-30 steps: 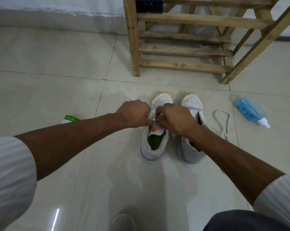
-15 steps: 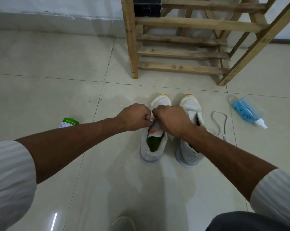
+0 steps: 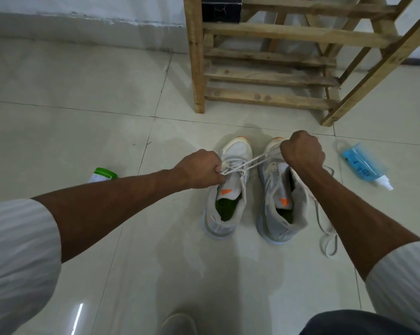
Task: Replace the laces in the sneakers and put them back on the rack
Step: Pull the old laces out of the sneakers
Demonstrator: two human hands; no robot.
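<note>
On the tiled floor (image 3: pixel 83 117), at 6 o'clock of the wooden rack (image 3: pixel 271 68), both sneakers stand side by side, toes toward the rack, neither shelved. The left sneaker (image 3: pixel 228 194) has a white lace (image 3: pixel 257 160) through its front eyelets. The left hand (image 3: pixel 199 171) is at the eyelet row, fingers curled, pinching the lace there. The right hand (image 3: pixel 302 151) is a closed fist gripping the lace ends, out at 2 o'clock over the toe of the right sneaker (image 3: pixel 276 209), with the strands taut between the hands. Rear eyelets near the tongue look bare, so I judge this shoe part-laced, mid-tightening. The right sneaker shows no lace across its tongue and looks undone. A loose lace (image 3: pixel 325 232) lies on the floor at its 3 o'clock side; I cannot tell if it is old or new. Left to do, as I judge it: finish the left, lace the right, put both on the rack. A blue spray bottle (image 3: pixel 363 165) lies at 3 o'clock and a green-capped bottle (image 3: pixel 102 175) at 9 o'clock.
</note>
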